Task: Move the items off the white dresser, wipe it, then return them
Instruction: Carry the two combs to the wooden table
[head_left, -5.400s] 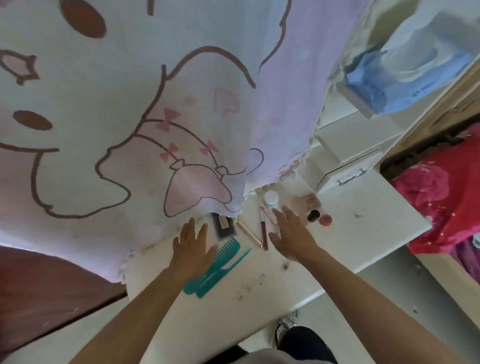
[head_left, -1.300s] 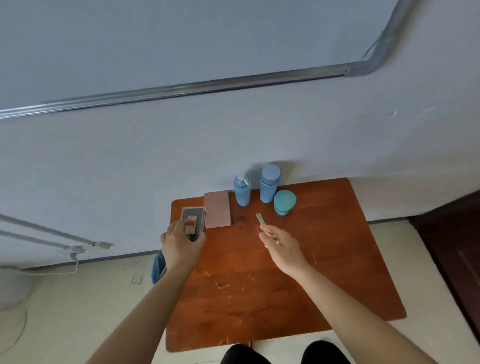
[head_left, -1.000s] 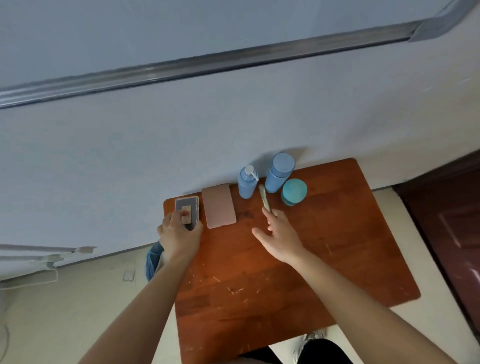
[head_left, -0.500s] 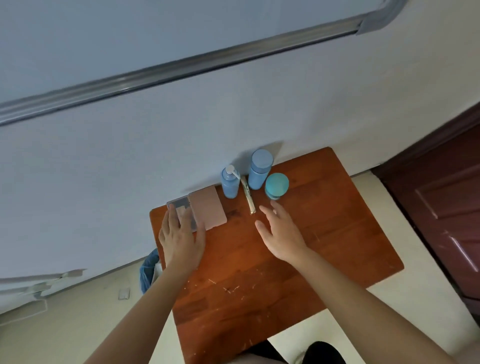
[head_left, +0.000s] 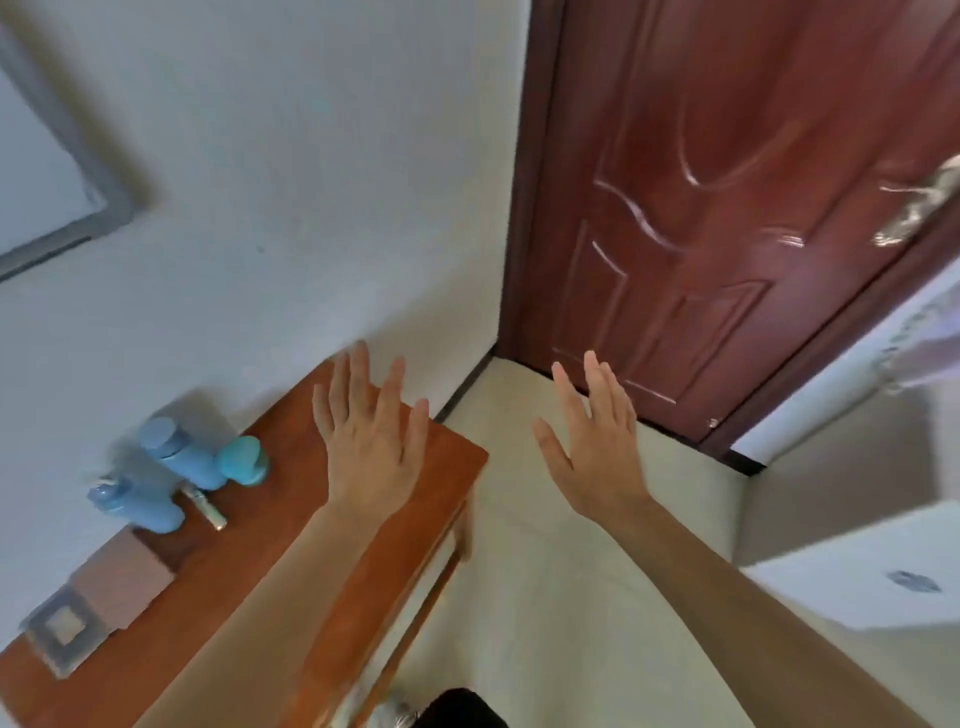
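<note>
My left hand (head_left: 371, 447) hovers over the right end of the brown wooden table (head_left: 291, 561), fingers spread, holding nothing. My right hand (head_left: 597, 447) is raised over the floor to the right, also flat and empty. On the table's left part stand a blue pump bottle (head_left: 140, 504), a taller blue bottle (head_left: 179, 457) and a teal jar (head_left: 244, 460). A thin gold tube (head_left: 205, 506) lies between them. A pink case (head_left: 122, 584) and a grey palette (head_left: 62, 631) lie at the far left. A corner of the white dresser (head_left: 862, 577) shows at the right edge.
A dark red door (head_left: 727, 208) stands shut ahead on the right, with a metal handle (head_left: 919, 208). The cream floor (head_left: 561, 597) runs between table and dresser. The white wall (head_left: 285, 182) backs the table.
Both hands left the palette and the gold tube lying on the table and lifted away. The view swung right, towards the door and the dresser.
</note>
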